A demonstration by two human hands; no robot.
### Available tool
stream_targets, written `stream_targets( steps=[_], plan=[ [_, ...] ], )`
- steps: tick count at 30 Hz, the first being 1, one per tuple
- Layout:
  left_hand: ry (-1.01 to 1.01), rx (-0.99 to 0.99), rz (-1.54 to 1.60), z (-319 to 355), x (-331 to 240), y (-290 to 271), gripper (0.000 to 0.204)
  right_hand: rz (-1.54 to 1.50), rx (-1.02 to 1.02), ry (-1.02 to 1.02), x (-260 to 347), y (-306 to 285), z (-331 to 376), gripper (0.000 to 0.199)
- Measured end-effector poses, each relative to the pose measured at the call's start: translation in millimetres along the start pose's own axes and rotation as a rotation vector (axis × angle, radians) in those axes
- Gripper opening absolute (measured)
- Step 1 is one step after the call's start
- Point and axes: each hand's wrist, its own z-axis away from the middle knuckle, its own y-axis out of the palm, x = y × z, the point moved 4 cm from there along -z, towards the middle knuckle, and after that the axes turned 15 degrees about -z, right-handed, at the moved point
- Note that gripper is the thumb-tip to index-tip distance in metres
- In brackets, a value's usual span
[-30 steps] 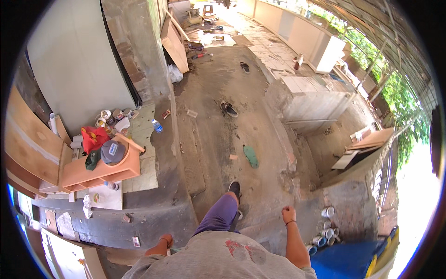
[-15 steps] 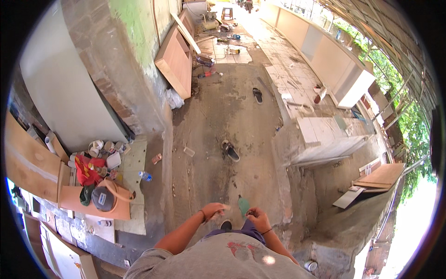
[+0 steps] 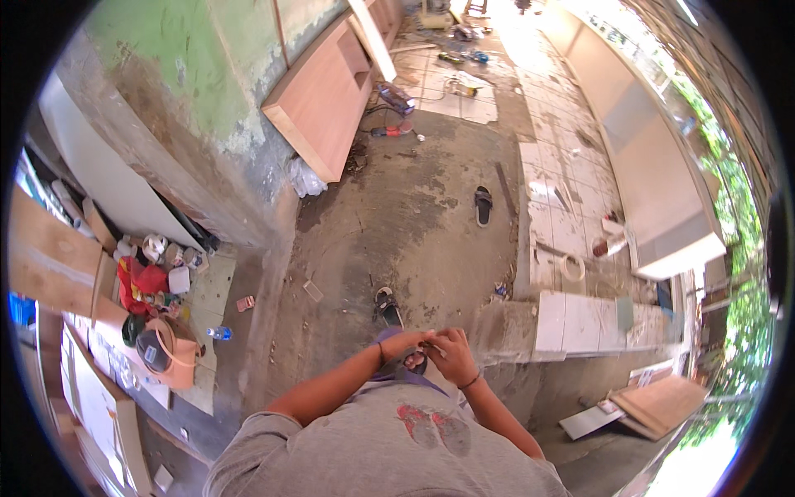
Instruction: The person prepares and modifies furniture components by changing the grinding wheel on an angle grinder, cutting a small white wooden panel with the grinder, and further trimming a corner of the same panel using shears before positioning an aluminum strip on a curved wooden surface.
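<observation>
The left hand (image 3: 404, 344) and right hand (image 3: 452, 357) meet, fingers drawn together, on what I cannot tell, a sandal (image 3: 484, 206) lying at one o'clock.

Black sandal (image 3: 387, 305) with a pale sole edge, lying unworn on the floor just beyond the left hand (image 3: 405, 342).

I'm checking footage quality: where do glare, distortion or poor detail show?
Head view, top: glare bleaches the far floor; head view, right: fisheye bends the long pale cabinet; head view, lower middle: left hand and right hand, fingers indistinct.
</observation>
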Motion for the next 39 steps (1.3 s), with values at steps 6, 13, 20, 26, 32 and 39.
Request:
stream_targets(
  steps=[6,13,20,26,32,39],
  plan=[
    [0.065,-0.233,0.495,-70.8,-55.4,-104.1,0.045,-0.224,0.199,-0.098,-69.4,-20.0,-163.7,0.025],
    [-0.022,-0.503,0.687,-112.4,-94.8,-261.8,0.034,-0.391,0.334,0.514,-208.3,-56.9,-328.4,0.032],
    [-0.269,-1.062,0.304,-74.2,-109.1,-325.2,0.022,-0.144,0.426,0.707,-350.4,-125.2,-495.6,0.031],
    [-0.751,-0.932,0.31,-45.9,-57.4,-239.3,0.019,-0.156,0.572,0.909,-510.2,-57.8,-636.6,0.043],
    [-0.89,-0.96,0.251,-145.1,-110.5,-360.6,0.012,0.184,0.396,0.843,-605.9,45.2,-838.1,0.07],
    [-0.855,-1.151,0.59,-227.1,-169.9,-483.3,0.011,0.58,0.382,0.738,-646.5,109.5,-980.7,0.106]
  ],
)
